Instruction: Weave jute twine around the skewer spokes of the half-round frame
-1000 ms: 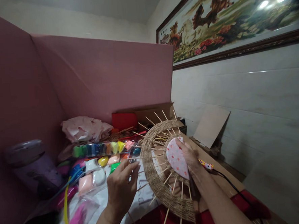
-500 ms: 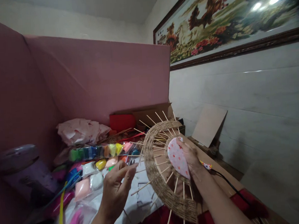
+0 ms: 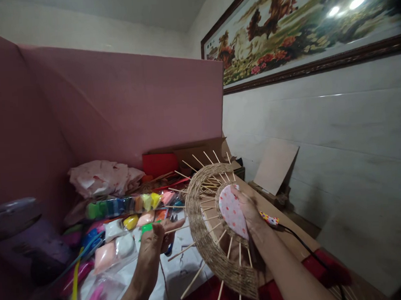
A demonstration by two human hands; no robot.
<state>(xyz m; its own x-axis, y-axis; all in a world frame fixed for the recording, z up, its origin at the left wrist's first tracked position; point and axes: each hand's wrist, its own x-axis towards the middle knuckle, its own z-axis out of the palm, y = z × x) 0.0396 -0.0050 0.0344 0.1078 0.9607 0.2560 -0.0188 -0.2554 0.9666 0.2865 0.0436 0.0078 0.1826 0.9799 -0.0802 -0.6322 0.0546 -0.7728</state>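
My right hand (image 3: 246, 206) grips a half-round woven twine piece (image 3: 198, 222) by its polka-dot centre (image 3: 231, 211), the thumb lying over the dotted cloth. Thin wooden sticks (image 3: 191, 282) fan out from that centre, pass through a wide twine band and stick out past its edge. To the left, my left hand (image 3: 155, 243) is beside the stick ends. Its index finger is stretched out along one stick, thumb apart from it; the other fingers are partly hidden. A blue-handled item (image 3: 170, 248) shows just behind this hand, mostly covered.
Bags of coloured clay (image 3: 125, 245) and a clay strip pack (image 3: 122, 205) lie at left. Behind are crumpled cloth (image 3: 103, 178) and a red box (image 3: 160, 165). A glue gun with flower pattern (image 3: 270, 219) and black cord lies right, by a leaning board (image 3: 276, 165).
My left hand has gone from thumb and index close together to the index stretched out by a stick. The view has shifted slightly; my right hand keeps its hold on the woven piece.
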